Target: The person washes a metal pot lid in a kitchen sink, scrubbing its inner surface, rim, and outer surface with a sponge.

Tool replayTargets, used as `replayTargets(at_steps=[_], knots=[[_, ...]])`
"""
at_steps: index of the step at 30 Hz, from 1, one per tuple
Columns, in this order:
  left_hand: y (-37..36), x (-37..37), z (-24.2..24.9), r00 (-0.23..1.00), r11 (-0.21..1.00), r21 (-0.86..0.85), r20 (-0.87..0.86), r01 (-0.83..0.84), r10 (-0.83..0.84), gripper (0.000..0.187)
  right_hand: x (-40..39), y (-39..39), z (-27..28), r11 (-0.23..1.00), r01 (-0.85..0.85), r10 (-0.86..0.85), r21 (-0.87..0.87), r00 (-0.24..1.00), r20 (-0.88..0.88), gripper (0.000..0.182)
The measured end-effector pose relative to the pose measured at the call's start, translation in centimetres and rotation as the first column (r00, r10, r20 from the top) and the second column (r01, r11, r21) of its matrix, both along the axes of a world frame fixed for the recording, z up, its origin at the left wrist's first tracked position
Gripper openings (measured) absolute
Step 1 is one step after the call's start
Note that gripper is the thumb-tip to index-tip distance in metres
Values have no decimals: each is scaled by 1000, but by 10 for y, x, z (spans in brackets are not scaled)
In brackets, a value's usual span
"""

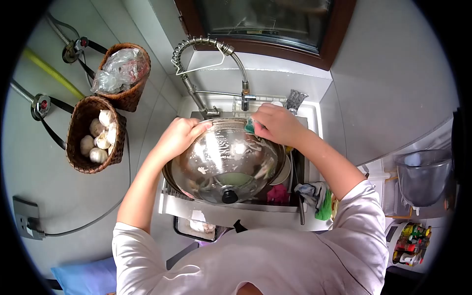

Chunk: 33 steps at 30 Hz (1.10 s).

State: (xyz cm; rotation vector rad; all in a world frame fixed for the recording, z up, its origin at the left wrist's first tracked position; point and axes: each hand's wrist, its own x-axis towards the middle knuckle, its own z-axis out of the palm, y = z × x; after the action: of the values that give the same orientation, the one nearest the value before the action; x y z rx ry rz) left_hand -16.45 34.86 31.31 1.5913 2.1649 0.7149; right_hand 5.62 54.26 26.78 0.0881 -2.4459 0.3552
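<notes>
A large glass lid with a black knob is tilted up over the sink, wet with suds and droplets. My left hand is closed on its far rim at the left, thumb along the edge. Farther right on the same rim, my right hand presses a green scouring pad against the glass. Part of the pad is hidden under the fingers. The lid covers much of the sink; at its right edge a pale dish and a pink cloth show.
A spring-neck faucet rises behind the lid. Cloths hang over the sink's front right edge. On the left wall are a basket of garlic bulbs and a basket with plastic bags. A window is behind.
</notes>
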Motion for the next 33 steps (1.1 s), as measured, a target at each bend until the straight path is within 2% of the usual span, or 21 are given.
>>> replayTargets(at_steps=[1, 4, 7, 11, 14, 16, 17, 19, 20, 21, 23, 24, 25, 27, 29, 31, 33], knots=[[0, -1, -3, 1000, 1000, 18, 22, 3, -3, 51, 2, -2, 1, 1000, -5, 5, 7, 999, -42, 7], [1, 6, 5, 998, 999, 34, 59, -29, 27, 50, -11, -2, 24, 993, 22, -27, 117, 999, 42, 8], [7, 22, 23, 997, 996, -67, 47, -52, 56, 44, -31, -10, 45, 978, -89, 104, 188, 992, -69, 7], [-5, 17, 29, 998, 998, 2, 24, -63, 63, 44, -20, 2, 46, 990, -104, 99, 97, 994, 48, 8], [-12, 2, 22, 994, 993, 51, 50, -104, 102, 47, -6, 9, 36, 998, -44, 41, 41, 996, 76, 8], [-12, -1, 19, 994, 993, 39, 8, -107, 107, 50, -13, 6, 39, 993, -53, 48, 106, 997, 53, 9], [-9, 4, 22, 997, 996, 27, 1, -79, 79, 49, -18, 4, 43, 989, -50, 45, 141, 998, 39, 9], [-3, 23, 34, 1000, 1000, 1, -10, -27, 27, 49, -41, -12, 51, 965, -178, 174, 191, 984, 38, 10], [3, 21, 19, 986, 995, 71, -152, 75, -64, 47, -47, -18, 53, 946, -242, 240, 215, 970, 39, 11], [2, 25, 21, 992, 996, 64, -113, 61, -54, 45, -45, -17, 53, 951, -237, 234, 196, 971, 40, 12], [-3, 21, 24, 985, 997, 52, -167, 50, -41, 41, -40, -12, 53, 959, -227, 223, 167, 974, 42, 13], [-8, 16, 26, 997, 999, 46, -76, -16, 19, 42, -31, -6, 53, 962, -195, 198, 192, 980, 0, 13], [-15, 11, 26, 996, 996, 29, 17, -85, 85, 43, -23, -4, 48, 975, -157, 152, 156, 987, 45, 14], [-18, 6, 26, 994, 994, 12, 15, -104, 104, 44, -15, 0, 44, 992, -64, 50, 109, 990, 130, 14], [-16, 10, 25, 995, 995, -5, -1, -100, 100, 44, -21, -5, 48, 981, -146, 137, 127, 987, 79, 14], [-10, 23, 25, 995, 997, 65, -88, -44, 49, 44, -37, -11, 58, 948, -270, 271, 167, 962, 22, 13], [-5, 30, 17, 998, 992, 122, -54, -4, 11, 46, -46, -22, 60, 953, -261, 261, 155, 965, 19, 12]])
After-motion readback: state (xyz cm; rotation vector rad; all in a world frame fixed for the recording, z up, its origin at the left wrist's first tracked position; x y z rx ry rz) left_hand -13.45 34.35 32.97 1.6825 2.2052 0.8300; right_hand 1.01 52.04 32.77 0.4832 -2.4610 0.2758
